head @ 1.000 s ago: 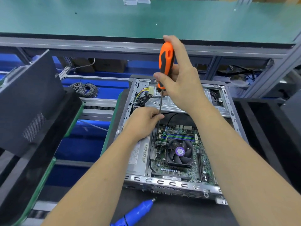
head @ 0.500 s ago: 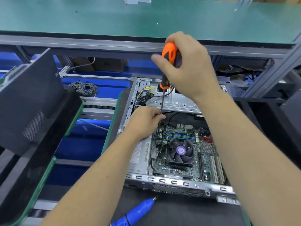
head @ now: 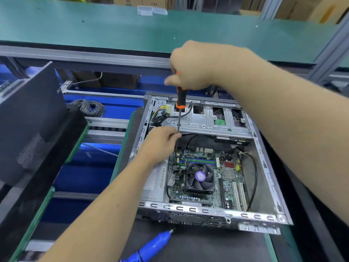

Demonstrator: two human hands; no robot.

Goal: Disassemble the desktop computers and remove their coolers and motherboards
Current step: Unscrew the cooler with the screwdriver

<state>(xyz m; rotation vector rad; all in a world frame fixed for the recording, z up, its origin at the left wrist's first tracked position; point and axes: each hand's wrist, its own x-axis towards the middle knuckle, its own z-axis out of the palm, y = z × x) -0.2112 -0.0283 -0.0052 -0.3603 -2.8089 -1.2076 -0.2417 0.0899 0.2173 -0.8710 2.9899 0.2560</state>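
1. The open computer case (head: 268,217) lies in front of you; inside it sits the motherboard (head: 224,188), with the cooler fan (head: 200,176) on it, and a metal drive bay (head: 205,121) at 12 o'clock from the fan
2. Your right hand (head: 198,67) grasps the handle of the screwdriver (head: 181,99), held upright above the bay
3. Your left hand (head: 160,142) pinches the screwdriver shaft at 10 o'clock from the fan
4. A blue power tool (head: 151,246) lies at 6 o'clock, outside the case
5. A black panel (head: 32,120) stands at 9 o'clock; a cable coil (head: 88,107) lies behind it
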